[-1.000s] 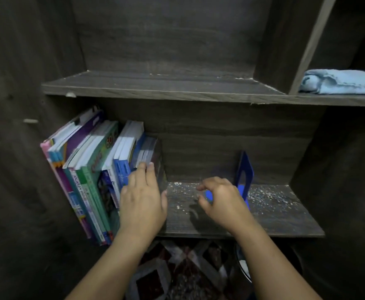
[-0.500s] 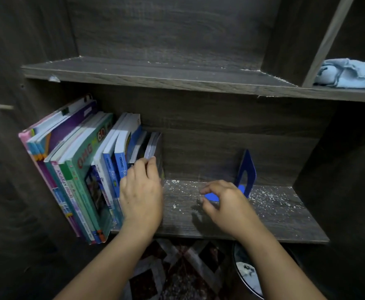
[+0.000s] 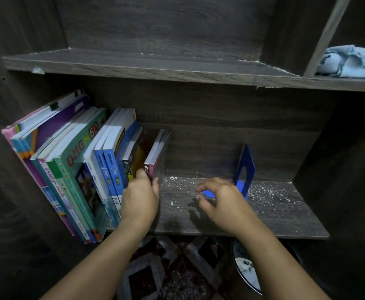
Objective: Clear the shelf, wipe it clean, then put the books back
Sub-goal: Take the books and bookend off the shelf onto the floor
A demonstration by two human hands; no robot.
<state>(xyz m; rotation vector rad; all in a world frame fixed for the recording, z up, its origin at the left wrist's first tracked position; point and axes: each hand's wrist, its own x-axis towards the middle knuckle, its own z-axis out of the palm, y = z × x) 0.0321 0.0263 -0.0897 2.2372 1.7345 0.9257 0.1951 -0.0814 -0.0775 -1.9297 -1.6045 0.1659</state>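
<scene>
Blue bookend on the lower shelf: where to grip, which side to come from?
Pinch the blue bookend by its upright plate near the top edge, coming from the front. The plate is thin and upright, both faces free; its base lies flat on the shelf, offering little to hold. The right hand is nearest.

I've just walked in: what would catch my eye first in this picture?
The row of colourful paperback books leans at the left of the dark wooden shelf, where the left hand pinches the thin rightmost books. White crumbs speckle the board around a blue metal bookend, by the right hand; a pale blue cloth lies upper right.
</scene>
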